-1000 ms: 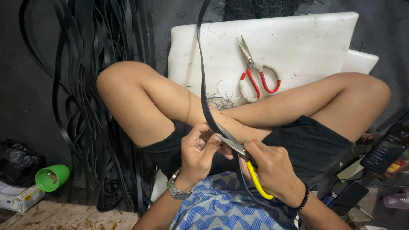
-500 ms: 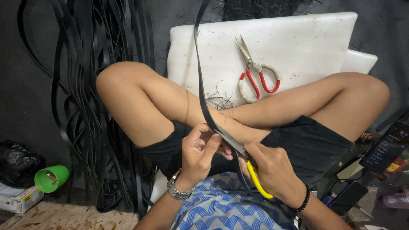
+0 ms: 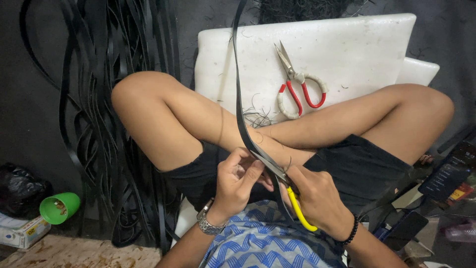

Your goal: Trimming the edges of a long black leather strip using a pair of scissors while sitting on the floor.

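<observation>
Mid-trim: the left hand (image 3: 238,181) pinches the black strap (image 3: 237,89) over the lap while the right hand (image 3: 317,198) grips yellow-handled scissors (image 3: 282,183) against it, wanting steady tension.

strap (image 3: 237,94): black, glossy
scissors in the right hand (image 3: 290,198): yellow handle, dark steel blades
scissors on the board (image 3: 297,84): red and whitish wrapped loops, silver blades
board (image 3: 357,49): white, flecked with dark marks
shirt (image 3: 258,243): blue and white zigzag
shorts (image 3: 357,168): black
cup (image 3: 59,207): bright green
watch (image 3: 207,224): silver
bracelet (image 3: 352,231): black beads, it seems
strap pile (image 3: 119,99): black
</observation>
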